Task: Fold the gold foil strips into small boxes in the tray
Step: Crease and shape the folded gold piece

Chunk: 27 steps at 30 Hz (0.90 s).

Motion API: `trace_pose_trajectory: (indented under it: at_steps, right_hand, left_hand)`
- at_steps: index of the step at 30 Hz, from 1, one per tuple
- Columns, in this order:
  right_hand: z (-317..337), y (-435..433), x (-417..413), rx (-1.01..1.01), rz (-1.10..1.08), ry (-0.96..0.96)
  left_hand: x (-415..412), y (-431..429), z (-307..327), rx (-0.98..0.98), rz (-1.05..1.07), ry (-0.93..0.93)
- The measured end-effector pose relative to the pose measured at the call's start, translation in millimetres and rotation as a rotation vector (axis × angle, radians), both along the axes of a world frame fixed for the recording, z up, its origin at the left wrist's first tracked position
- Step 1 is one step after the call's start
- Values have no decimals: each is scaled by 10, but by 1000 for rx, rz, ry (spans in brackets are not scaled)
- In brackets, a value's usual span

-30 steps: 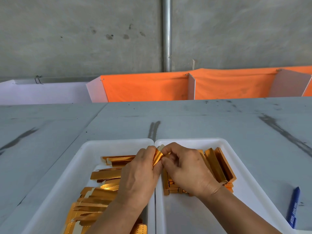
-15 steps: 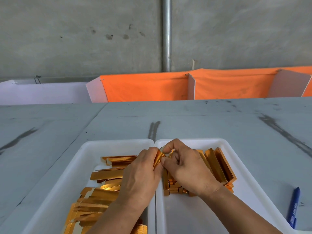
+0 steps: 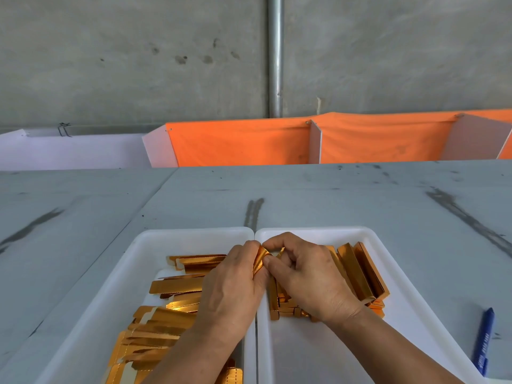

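- Nearest of all, a loose heap of flat gold foil strips [image 3: 163,325] lies in the left tray [image 3: 116,295], overlapping at odd angles, some with pale undersides showing.
- The left tray and the right tray [image 3: 318,356] are white plastic and stand side by side with their inner rims touching.
- A blue pen [image 3: 483,342] lies on the table to the right of the right tray, apart from it.
- Both forearms come in from the bottom edge, and the hands meet over the seam between the trays, near their far end.
- The left hand [image 3: 232,284] has its fingers curled and pinches one gold strip [image 3: 260,261] at the fingertips; the strip stands bent between the two hands.
- The right hand [image 3: 310,281] pinches the same strip from the other side, thumb against its near edge and forefinger arched over its top.
- Under and just beyond the right hand, folded gold boxes [image 3: 363,270] are stacked in the right tray, the long ones leaning against each other on their sides.
- The grey table [image 3: 332,200] stretches away beyond the trays, scuffed with dark streaks.
- At its far edge stands a low partition draped in orange cloth [image 3: 238,142], with a white board [image 3: 69,151] to its left.
- Behind these rises a concrete wall [image 3: 138,51] with a metal pipe [image 3: 275,56] running up it.
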State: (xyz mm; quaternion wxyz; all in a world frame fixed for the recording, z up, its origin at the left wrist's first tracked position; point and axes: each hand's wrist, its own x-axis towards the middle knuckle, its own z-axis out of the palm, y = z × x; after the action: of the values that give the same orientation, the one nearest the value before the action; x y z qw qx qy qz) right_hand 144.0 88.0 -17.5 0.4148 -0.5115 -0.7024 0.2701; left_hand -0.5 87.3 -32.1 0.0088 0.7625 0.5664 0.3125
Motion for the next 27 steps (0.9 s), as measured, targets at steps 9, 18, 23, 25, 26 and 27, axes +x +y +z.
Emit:
trace_pose_trajectory:
  at_steps: [9,18,23,25,26,27]
  right_hand:
    - [18,15,6,-186,62,237]
    - [14,5,1,-165,47,228]
    - [15,-18,3,-121,81,216]
    - [23,-24,1,-124,81,216]
    - [26,-27,0,-130,81,219]
    - [32,-33,-1,-136,81,225]
  left_hand:
    - [-5,-16,-8,17,-14,15]
    - [-15,-9,-6,-13,-20,-82]
    - [-15,-9,-1,-8,-17,-103]
    - [-17,-9,-4,-6,-18,-104]
    - [-17,-9,-6,-7,-19,-107]
    - [-17,-6,-8,-8,-21,-110]
